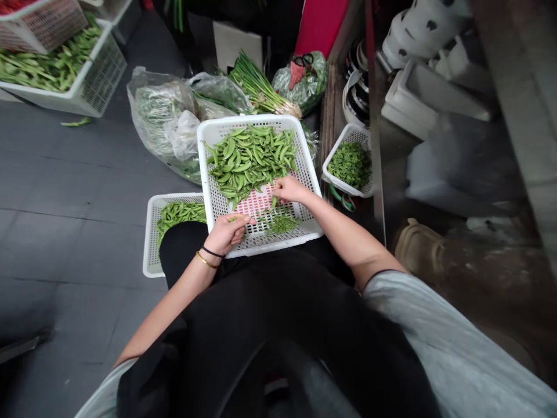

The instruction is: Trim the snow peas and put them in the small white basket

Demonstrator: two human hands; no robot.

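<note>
Floor [78, 174] lies grey-tiled beyond the basket [243, 121], left grip [228, 231] and right grip [289, 189] each pinching a pod [274, 202].

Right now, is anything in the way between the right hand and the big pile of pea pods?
Nothing visible is: the right hand is inside the white basket, at the pea pods' near edge.

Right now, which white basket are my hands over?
The middle basket: your left hand and right hand are over it. The left basket, right basket and upper-left baskets have neither hand over them.
</note>
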